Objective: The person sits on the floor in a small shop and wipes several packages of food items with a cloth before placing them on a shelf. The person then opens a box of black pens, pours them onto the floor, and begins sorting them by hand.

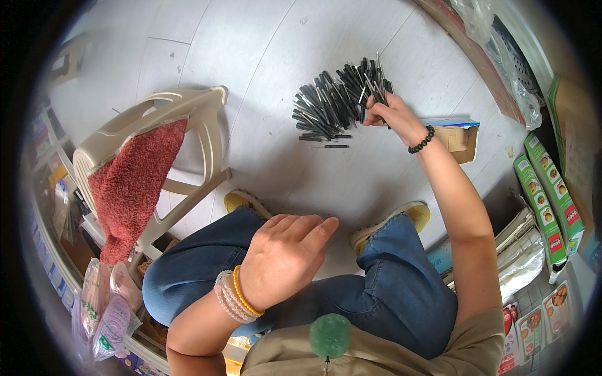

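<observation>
My right hand [388, 115] grips several small screwdrivers [376, 91] with black handles and thin metal shafts. It is at the right side of a heap of similar screwdrivers [329, 101] fanned out on the floor. One screwdriver [336, 146] lies by itself at the heap's near edge. Just right of my right wrist is an open cardboard box [463, 143] with a blue edge, partly covered by my arm. My left hand [287, 254] hovers above my lap, back upward and fingers curled. Its palm is hidden, so whether it holds anything does not show.
A beige plastic stool [214, 127] stands at the left, draped with a red cloth [146, 178]. Bagged goods [101, 310] hang below it. Green printed boxes [541, 207] and a wire rack [512, 286] line the right side. Pale floorboards [225, 47] stretch ahead.
</observation>
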`<state>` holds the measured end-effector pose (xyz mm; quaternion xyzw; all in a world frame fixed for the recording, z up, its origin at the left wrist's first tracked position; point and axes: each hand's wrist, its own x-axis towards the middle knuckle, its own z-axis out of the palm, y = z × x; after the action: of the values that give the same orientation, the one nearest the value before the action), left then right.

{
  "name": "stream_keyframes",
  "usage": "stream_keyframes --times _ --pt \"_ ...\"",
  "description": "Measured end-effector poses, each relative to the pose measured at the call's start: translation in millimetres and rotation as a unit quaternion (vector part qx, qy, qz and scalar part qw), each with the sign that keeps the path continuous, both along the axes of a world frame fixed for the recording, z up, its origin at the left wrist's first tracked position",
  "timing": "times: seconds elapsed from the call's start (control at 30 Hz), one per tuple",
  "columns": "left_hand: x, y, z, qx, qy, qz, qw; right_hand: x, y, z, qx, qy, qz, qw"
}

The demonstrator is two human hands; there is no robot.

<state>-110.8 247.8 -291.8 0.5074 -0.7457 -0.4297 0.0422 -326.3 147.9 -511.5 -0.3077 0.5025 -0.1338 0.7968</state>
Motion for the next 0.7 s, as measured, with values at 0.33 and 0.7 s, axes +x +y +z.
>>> stream_keyframes --times 0.33,0.7 --pt "0.9 0.3 -0.1 0.002 -0.006 -0.002 1.0 6.0 -25.3 -8.5 -0.521 0.352 0.179 0.757" --pt "1.6 1.0 -1.8 -0.004 -0.001 0.002 1.0 -3.1 -25.9 -8.0 -0.493 0.346 0.199 0.774"
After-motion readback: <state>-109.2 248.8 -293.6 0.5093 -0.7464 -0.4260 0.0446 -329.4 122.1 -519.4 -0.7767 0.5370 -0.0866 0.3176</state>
